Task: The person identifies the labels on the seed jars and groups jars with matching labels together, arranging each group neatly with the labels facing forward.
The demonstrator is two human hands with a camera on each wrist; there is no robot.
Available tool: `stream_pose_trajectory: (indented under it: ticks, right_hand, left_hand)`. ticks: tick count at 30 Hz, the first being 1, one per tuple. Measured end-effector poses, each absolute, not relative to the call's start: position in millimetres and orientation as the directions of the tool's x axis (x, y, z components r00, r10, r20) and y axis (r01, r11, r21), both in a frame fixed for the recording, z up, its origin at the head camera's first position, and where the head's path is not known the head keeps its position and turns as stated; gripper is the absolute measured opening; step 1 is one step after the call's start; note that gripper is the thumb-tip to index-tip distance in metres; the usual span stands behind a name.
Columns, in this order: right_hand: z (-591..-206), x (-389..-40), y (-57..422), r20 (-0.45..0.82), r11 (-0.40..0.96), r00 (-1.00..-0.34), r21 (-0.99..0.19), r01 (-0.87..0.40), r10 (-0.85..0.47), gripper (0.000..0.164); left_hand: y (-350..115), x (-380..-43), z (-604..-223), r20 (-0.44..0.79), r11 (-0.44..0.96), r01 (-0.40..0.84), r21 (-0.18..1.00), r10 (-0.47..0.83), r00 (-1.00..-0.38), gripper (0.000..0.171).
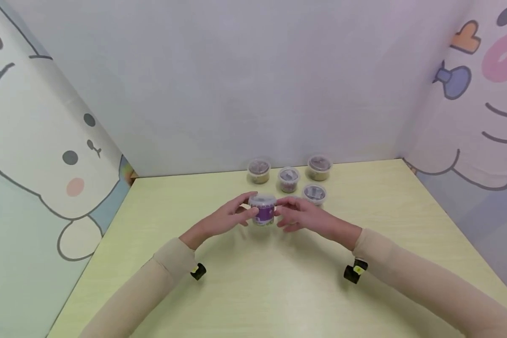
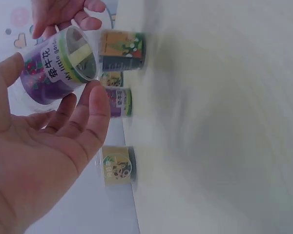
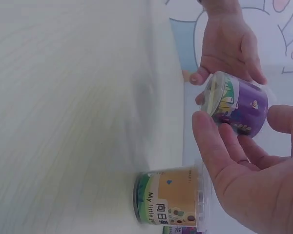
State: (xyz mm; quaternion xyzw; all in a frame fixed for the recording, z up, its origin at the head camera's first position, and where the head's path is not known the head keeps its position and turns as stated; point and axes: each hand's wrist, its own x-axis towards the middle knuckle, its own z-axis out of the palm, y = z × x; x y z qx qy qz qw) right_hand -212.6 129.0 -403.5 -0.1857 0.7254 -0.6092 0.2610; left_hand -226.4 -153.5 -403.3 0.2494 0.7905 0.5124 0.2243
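Note:
Raised over the table is a small clear-lidded plastic cup [image 1: 263, 214] with a purple "My little garden" label. My left hand [image 1: 229, 215] grips its left side, thumb on the front of the label and index finger up by the lid. From the opposite side my right hand [image 1: 305, 217] holds it too, thumb and fingertips curled at the cup. The left wrist view shows the purple cup [image 2: 58, 68] tilted, with the left fingers beneath it. In the right wrist view, the right thumb is at the lid end of the cup [image 3: 244, 105].
Several similar lidded cups stand behind the hands: one back left [image 1: 259, 171], a smaller one [image 1: 289, 180] in the middle, one back right [image 1: 319, 168] and another [image 1: 314, 193] close to the right hand. A pale wall [image 1: 245, 94] rises at the table's [image 1: 177, 188] back edge.

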Motion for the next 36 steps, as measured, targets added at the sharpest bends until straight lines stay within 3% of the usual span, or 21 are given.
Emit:
stream_pose_trajectory:
  ticks: [9, 15, 27, 36]
  right_hand:
    - [-397, -231, 112, -0.212, 0.031, -0.811, -0.972, 0.233, -0.546, 0.065]
    - [-394, -242, 105, -0.267, -0.036, -0.800, -0.940, 0.338, -0.538, 0.067]
    - [-385, -245, 101, -0.264, -0.056, -0.796, -0.936, 0.349, -0.544, 0.059]
    - [-387, -247, 99, -0.250, -0.049, -0.776, -0.940, 0.339, -0.579, 0.064]
  left_hand:
    - [-154, -241, -397, -0.083, 0.296, 0.117, 0.948, 0.584, -0.807, 0.059]
    - [-155, -245, -394, -0.100, 0.319, 0.094, 0.943, 0.542, -0.835, 0.064]
    - [-153, -245, -391, -0.105, 0.309, 0.072, 0.948, 0.521, -0.847, 0.065]
    - [-150, -240, -391, -0.101, 0.306, 0.066, 0.950, 0.498, -0.862, 0.065]
